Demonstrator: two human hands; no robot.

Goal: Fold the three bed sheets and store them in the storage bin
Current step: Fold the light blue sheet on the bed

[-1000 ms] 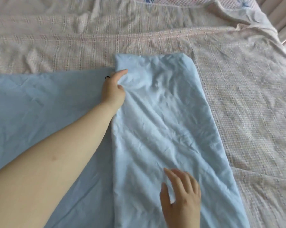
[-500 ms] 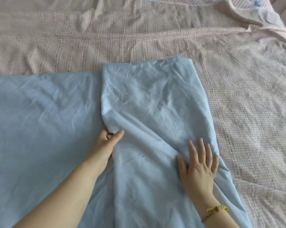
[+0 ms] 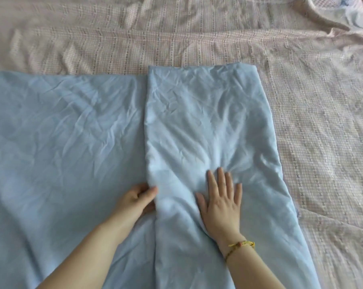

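On the bed (image 3: 197, 38), a pale blue sheet (image 3: 51, 142) spreads leftward; its folded panel (image 3: 207, 122) runs lengthwise away from the person, straight ahead of both hands. The left hand (image 3: 139, 198) pinches the panel's left edge; the right hand (image 3: 222, 203) presses flat on it, fingers spread (nearer its middle). Fabric looks thin, creased.

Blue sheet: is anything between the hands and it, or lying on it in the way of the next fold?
Nothing visible. The left hand grips the blue sheet at its folded edge, the right hand presses flat on it. Nothing else lies on it. The storage bin is out of view.
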